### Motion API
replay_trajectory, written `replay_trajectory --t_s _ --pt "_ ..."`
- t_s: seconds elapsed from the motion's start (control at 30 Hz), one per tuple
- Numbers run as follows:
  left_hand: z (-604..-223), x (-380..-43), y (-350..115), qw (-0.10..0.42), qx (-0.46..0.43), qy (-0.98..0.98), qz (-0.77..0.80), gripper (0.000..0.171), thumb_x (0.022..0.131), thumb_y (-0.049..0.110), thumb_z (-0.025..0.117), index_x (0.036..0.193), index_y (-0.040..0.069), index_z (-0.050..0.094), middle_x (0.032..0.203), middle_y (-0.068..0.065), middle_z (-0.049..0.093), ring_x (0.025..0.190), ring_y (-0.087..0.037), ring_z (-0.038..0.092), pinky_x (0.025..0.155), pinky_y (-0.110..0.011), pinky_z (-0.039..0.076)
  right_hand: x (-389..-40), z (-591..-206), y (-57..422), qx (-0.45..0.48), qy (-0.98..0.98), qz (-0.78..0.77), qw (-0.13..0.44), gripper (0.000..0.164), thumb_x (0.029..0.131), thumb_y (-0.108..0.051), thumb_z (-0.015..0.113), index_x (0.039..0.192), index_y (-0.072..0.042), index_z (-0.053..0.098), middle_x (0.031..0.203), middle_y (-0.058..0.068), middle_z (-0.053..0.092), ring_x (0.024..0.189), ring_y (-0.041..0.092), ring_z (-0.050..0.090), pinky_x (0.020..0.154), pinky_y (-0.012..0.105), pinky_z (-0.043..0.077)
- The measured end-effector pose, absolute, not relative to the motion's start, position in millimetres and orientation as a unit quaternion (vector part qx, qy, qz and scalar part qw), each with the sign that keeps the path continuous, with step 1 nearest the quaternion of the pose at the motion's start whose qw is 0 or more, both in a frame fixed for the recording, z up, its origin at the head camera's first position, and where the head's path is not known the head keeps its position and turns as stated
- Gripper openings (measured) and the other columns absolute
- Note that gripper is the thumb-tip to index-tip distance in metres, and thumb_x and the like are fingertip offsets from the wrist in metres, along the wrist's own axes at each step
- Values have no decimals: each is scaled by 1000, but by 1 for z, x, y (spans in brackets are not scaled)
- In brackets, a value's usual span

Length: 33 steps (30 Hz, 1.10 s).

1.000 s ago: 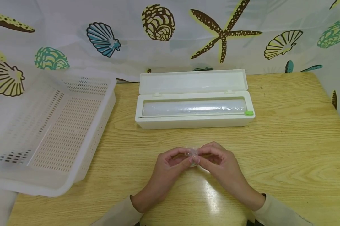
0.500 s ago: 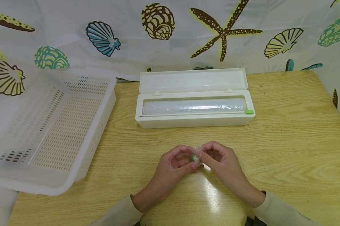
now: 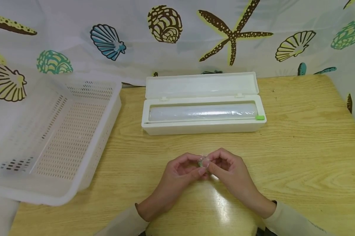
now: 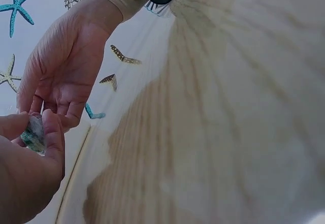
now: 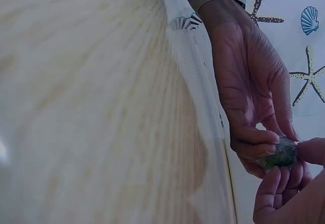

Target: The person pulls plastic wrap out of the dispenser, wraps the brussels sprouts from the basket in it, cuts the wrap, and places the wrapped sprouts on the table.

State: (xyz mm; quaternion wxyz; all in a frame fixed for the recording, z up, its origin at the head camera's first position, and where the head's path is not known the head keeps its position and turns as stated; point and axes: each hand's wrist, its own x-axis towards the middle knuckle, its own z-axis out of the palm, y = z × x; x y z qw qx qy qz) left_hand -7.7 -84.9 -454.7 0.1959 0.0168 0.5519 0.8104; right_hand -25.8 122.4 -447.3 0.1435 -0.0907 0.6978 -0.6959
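Both hands meet over the front middle of the table, around a small green lump wrapped in clear plastic film (image 5: 282,155). In the head view the fingers cover most of the lump (image 3: 200,162). My left hand (image 3: 175,177) holds it between thumb and fingers from the left. From the right, my right hand (image 3: 234,173) pinches the film at the lump with thumb and forefinger. The left wrist view shows the wrapped lump (image 4: 34,134) caught between the fingertips of both hands.
Behind the hands stands a white plastic-wrap box (image 3: 204,128), its lid (image 3: 202,86) raised, with a roll of film (image 3: 204,111) inside and a green slider (image 3: 259,117) at its right end. A white perforated basket (image 3: 102,144) is at the left. A shell-patterned cloth (image 3: 192,55) hangs behind the wooden table (image 3: 307,157).
The wrapped lump has turned between the fingers; its green showed more half a second ago. The fingertips have shifted on it, while box and basket stay put.
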Motion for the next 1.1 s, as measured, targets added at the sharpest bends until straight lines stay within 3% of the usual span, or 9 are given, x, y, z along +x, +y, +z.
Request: replay_trajectory --t_s 0.2,0.43,0.67,0.77,1.0,1.1 --pt "-457 -8 -86 185 26 543 819 30 102 -5 73 131 -10 67 130 -22 70 110 -28 75 101 -48 60 -26 -448 122 -91 692 -701 146 7 103 -4 75 105 2 73 102 13 75 83 21 70 73 28 61" --pt "-462 -8 -88 160 48 549 819 20 104 -1 73 123 -9 73 126 -20 72 113 -30 74 101 -52 60 -26 -447 122 -91 693 -699 150 7 104 -8 76 103 -1 75 96 13 75 79 30 71 70 29 60" --pt "-466 -8 -88 138 60 555 818 12 103 1 75 113 1 81 120 -17 75 110 -26 73 98 -45 62 -25 -446 122 -82 700 -695 144 7 102 -6 78 103 0 75 94 12 75 76 24 67 66 25 56" --pt "-466 -8 -88 139 54 558 817 12 101 -1 77 113 0 81 119 -18 75 109 -27 73 97 -43 63 -25 -447 123 -77 700 -696 140 8 101 -5 79 102 0 74 92 11 74 74 21 64 64 24 54" --pt "-457 -8 -87 181 -1 587 789 48 96 0 83 140 -8 64 124 -17 75 113 -27 73 100 -38 61 -25 -448 124 -82 698 -696 145 7 101 -7 80 101 -1 76 94 11 76 77 23 68 70 28 59" --pt "-455 -9 -87 186 -9 583 791 51 96 -3 82 141 -11 61 127 -19 73 116 -27 72 104 -38 59 -25 -448 123 -83 697 -697 148 7 102 -6 78 102 0 75 97 11 75 80 24 69 72 29 60"
